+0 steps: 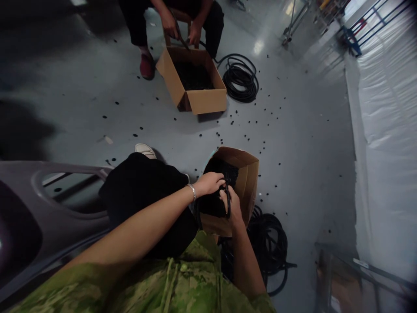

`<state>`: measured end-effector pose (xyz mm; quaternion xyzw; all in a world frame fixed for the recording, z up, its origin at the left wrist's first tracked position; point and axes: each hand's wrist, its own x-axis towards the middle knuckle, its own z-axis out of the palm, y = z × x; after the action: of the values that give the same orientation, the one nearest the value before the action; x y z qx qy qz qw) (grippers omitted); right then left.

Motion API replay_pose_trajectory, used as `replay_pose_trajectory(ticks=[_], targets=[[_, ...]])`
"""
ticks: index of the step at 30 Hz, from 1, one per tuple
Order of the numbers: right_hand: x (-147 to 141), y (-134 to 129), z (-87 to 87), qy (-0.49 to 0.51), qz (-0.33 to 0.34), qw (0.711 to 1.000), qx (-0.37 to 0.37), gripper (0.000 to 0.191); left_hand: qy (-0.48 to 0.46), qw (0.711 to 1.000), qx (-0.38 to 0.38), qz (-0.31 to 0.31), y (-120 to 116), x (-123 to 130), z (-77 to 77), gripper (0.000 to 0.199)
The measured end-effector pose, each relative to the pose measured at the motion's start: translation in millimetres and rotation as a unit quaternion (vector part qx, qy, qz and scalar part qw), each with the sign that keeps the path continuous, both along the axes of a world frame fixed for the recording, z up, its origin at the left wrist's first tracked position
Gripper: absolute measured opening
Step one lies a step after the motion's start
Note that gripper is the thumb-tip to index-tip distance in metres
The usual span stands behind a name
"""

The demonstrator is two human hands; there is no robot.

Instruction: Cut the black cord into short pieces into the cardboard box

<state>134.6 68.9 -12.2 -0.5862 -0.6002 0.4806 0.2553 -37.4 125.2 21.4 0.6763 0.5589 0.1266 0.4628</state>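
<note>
Over an open cardboard box (pixel 249 178) my two hands are close together. My left hand (pixel 211 182), with a bracelet at the wrist, has its fingers closed at the upper end of a black curved piece (pixel 227 195) that looks like hose. Just right of it and lower, my right hand (pixel 233 204) is wrapped round the same piece. Many small black pieces (pixel 216 167) lie inside the box below. A coil of black hose (pixel 269 241) rests on the floor beside the box, at the lower right.
Across from me, a seated person's hands (pixel 170 24) hold a dark piece over another cardboard box (pixel 208 101) of black pieces. Beside it lies a second hose coil (pixel 241 80). Small black bits dot the grey floor. A grey plastic chair (pixel 22 182) stands at the left.
</note>
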Motion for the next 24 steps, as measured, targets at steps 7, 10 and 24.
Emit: replay_pose_trajectory(ticks=[7, 10, 24], targets=[[-8, 2, 11.9, 0.028, -0.015, 0.999, -0.034, 0.043, 0.09, 0.994, 0.052, -0.042, -5, 2, -1.8, 0.027], [-9, -4, 9.3, -0.001, -0.03, 0.999, -0.02, 0.047, 0.084, 0.994, 0.046, -0.047, -4, 1, -2.4, 0.026], [-11, -26, -3.4, -0.052, -0.077, 0.996, 0.004, 0.053, -0.039, 0.997, -0.036, 0.064, 0, 0, -13.3, 0.025]])
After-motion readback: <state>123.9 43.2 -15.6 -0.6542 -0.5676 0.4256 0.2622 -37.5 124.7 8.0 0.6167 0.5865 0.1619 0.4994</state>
